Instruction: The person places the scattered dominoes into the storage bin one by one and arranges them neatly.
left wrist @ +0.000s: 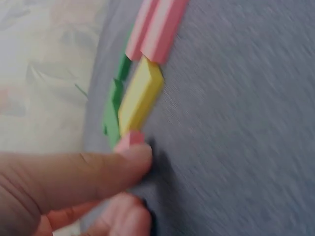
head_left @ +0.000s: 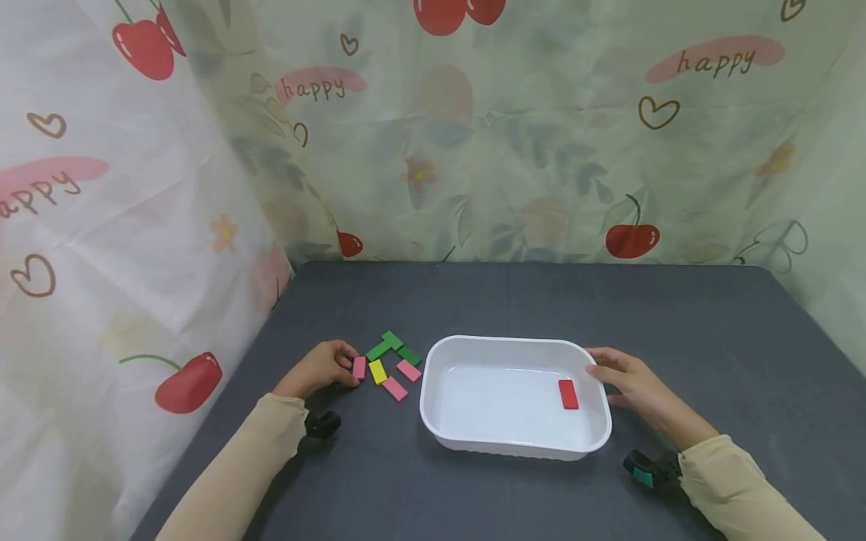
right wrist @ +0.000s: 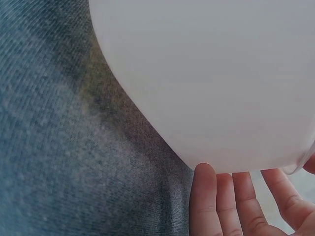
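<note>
My left hand (head_left: pixel 326 366) is at the left of a loose group of small blocks. Its thumb and fingers pinch a pink block (head_left: pixel 359 367), which the thumb partly covers in the left wrist view. Close beside it lie a yellow block (head_left: pixel 377 373), two more pink blocks, one of them (head_left: pixel 395 388) nearer the front, and several green blocks (head_left: pixel 378 351). On the other side, my right hand (head_left: pixel 629 383) grips the right end of a white plastic tray (head_left: pixel 514 450), thumb over the rim and fingers against the outer wall. A red block (head_left: pixel 568 394) lies inside the tray.
The blocks and tray are on a dark grey cloth-covered table (head_left: pixel 514 500). Behind and to the left hangs a printed curtain (head_left: pixel 419 173) with cherries and hearts. Each wrist carries a black strap device (head_left: pixel 323 425).
</note>
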Demonstrator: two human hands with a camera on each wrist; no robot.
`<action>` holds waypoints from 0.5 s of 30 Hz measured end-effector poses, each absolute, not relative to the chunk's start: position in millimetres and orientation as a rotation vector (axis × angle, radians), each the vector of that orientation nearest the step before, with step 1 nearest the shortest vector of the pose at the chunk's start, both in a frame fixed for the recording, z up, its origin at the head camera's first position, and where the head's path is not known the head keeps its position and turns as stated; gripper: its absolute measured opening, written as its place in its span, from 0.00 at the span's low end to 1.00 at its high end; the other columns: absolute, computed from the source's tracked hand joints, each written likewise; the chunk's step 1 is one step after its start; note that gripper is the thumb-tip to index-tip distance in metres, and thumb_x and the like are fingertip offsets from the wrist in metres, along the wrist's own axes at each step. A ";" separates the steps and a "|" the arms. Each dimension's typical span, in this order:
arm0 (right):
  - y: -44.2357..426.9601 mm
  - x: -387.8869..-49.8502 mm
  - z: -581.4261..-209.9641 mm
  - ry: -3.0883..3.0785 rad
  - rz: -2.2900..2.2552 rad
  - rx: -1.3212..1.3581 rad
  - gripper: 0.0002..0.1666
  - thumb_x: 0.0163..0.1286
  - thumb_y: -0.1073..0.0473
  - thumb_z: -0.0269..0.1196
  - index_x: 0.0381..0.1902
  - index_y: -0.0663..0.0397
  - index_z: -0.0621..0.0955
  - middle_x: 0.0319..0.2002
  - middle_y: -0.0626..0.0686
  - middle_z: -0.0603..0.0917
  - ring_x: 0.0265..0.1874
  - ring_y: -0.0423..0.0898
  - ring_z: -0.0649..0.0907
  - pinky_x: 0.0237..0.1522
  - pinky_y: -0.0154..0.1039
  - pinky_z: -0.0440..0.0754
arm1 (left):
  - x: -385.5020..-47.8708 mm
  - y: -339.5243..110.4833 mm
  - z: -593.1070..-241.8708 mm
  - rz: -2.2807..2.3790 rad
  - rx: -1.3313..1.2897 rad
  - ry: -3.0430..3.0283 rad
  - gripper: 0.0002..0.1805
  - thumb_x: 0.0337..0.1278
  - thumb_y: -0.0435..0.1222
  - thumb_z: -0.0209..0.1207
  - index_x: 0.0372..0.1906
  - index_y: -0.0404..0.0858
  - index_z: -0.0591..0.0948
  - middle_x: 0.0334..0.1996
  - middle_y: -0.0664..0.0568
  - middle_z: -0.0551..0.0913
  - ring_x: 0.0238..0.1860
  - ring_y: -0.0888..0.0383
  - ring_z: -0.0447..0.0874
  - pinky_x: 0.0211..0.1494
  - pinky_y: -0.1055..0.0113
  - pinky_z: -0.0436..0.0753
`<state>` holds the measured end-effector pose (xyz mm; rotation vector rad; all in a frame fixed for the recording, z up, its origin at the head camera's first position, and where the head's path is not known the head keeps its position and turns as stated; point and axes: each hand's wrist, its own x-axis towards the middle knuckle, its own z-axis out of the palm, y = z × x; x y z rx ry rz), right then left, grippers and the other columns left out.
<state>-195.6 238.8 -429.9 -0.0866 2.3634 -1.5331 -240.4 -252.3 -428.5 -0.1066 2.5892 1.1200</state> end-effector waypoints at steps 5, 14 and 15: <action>238.7 -195.3 -431.7 2.362 -1.530 -0.077 0.36 0.73 0.46 0.55 0.70 0.61 0.62 0.66 0.69 0.67 0.64 0.67 0.70 0.53 0.60 0.77 | -237.9 -242.3 -410.9 1.115 -0.158 2.628 0.24 0.46 0.28 0.69 0.51 0.34 0.75 0.41 0.43 0.80 0.38 0.52 0.78 0.41 0.62 0.78; 239.3 -193.8 -432.4 2.375 -1.531 -0.074 0.38 0.72 0.43 0.55 0.70 0.59 0.62 0.67 0.66 0.67 0.64 0.65 0.70 0.55 0.60 0.76 | -234.0 -209.2 -377.1 1.355 -0.132 2.620 0.27 0.51 0.30 0.67 0.56 0.38 0.72 0.49 0.43 0.79 0.48 0.49 0.80 0.55 0.54 0.79; 239.6 -193.7 -432.5 2.376 -1.531 -0.076 0.38 0.72 0.43 0.55 0.70 0.59 0.62 0.67 0.66 0.67 0.64 0.65 0.70 0.55 0.60 0.76 | -232.1 -203.2 -373.5 1.394 -0.114 2.603 0.27 0.51 0.30 0.67 0.57 0.39 0.72 0.50 0.43 0.79 0.48 0.49 0.80 0.56 0.54 0.79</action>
